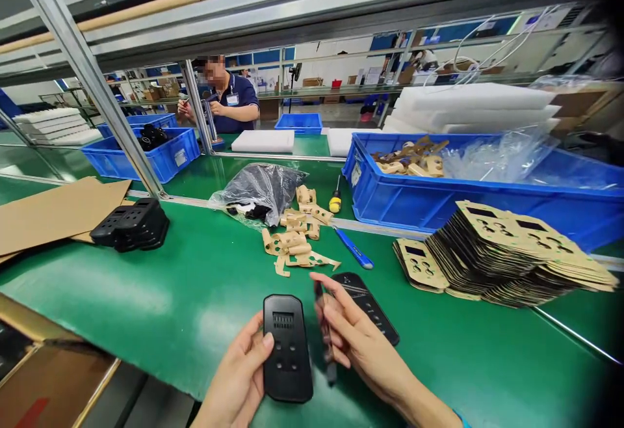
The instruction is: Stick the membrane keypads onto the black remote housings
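My left hand (246, 363) is closed on a black rectangular device casing (287, 379), held face up with the thumb on its front. That casing has a small recessed window and several small buttons or holes. In my right hand (363, 334), close to the casing's right edge, is a thin dark part (327, 350) turned edge-on. Motion blurs it, so I cannot make out its kind. On the green table, partly behind my right hand, lies another black panel (375, 307) with a row of small marks.
Peeled tan backing scraps (292, 242), a blue cutter (353, 248) and a yellow screwdriver (335, 201) lie ahead. Tan-faced panels (487, 259) are stacked right, before a blue bin (390, 194). Black casings (131, 223) stand left. A plastic bag (260, 187) sits mid-table; a co-worker (234, 99) is beyond.
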Demonstrator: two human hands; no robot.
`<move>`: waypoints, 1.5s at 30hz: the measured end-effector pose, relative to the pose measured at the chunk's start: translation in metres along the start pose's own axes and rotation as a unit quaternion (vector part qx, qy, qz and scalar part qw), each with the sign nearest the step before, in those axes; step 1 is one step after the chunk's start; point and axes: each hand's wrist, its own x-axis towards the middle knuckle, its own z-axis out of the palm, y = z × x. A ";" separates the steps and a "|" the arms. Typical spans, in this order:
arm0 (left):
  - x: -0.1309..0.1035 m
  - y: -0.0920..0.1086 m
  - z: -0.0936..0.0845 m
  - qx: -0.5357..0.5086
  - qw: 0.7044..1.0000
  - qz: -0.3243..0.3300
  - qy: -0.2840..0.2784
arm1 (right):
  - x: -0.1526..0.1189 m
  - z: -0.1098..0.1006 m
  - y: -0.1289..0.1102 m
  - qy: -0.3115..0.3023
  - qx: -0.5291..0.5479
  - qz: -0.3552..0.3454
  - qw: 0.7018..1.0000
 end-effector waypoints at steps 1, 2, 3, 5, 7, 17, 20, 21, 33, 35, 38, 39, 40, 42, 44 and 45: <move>0.000 -0.001 0.002 -0.011 1.000 -0.003 0.002 | 0.000 0.000 0.001 -0.007 -0.025 -0.001 1.000; -0.001 -0.001 0.004 -0.020 1.000 -0.007 0.000 | 0.000 0.000 0.002 -0.011 -0.054 -0.003 0.998; -0.001 -0.001 0.006 -0.028 1.000 -0.013 -0.003 | -0.001 0.000 0.003 -0.014 -0.083 -0.005 0.996; -0.001 -0.001 0.011 -0.036 0.999 -0.024 -0.011 | -0.001 0.001 0.006 -0.023 -0.127 -0.007 0.992; -0.001 -0.002 0.013 -0.036 0.999 -0.035 -0.017 | -0.002 0.002 0.009 -0.027 -0.150 -0.013 0.988; -0.004 -0.007 0.015 -0.040 0.999 -0.035 0.009 | 0.000 0.001 0.019 -0.022 -0.193 -0.041 0.980; -0.005 -0.009 0.017 -0.039 0.999 -0.034 0.017 | -0.001 0.000 0.022 -0.019 -0.205 -0.051 0.977; -0.005 -0.010 0.017 -0.035 0.999 -0.031 0.017 | -0.001 0.000 0.023 -0.017 -0.212 -0.054 0.976; -0.005 -0.009 0.011 0.069 0.998 0.009 -0.003 | 0.001 -0.002 0.022 -0.024 -0.264 -0.023 0.964; -0.006 -0.009 0.013 0.106 0.994 0.015 -0.012 | 0.000 -0.001 0.022 -0.045 -0.252 -0.010 0.967; -0.008 -0.012 0.018 0.153 0.984 0.026 -0.089 | -0.001 0.002 0.022 -0.040 -0.237 -0.023 0.970; -0.009 -0.014 0.021 0.158 0.981 0.026 -0.111 | -0.002 0.003 0.022 -0.035 -0.238 -0.029 0.970; -0.009 -0.015 0.023 0.158 0.980 0.024 -0.122 | -0.002 0.004 0.022 -0.029 -0.242 -0.033 0.969; -0.009 -0.018 0.028 0.148 0.982 0.022 -0.116 | -0.003 0.005 0.022 -0.021 -0.253 -0.043 0.966; -0.009 -0.020 0.030 0.144 0.983 0.031 -0.109 | -0.004 0.005 0.020 -0.022 -0.255 -0.049 0.965; -0.009 -0.020 0.031 0.146 0.983 0.035 -0.107 | -0.005 0.005 0.020 -0.025 -0.252 -0.050 0.966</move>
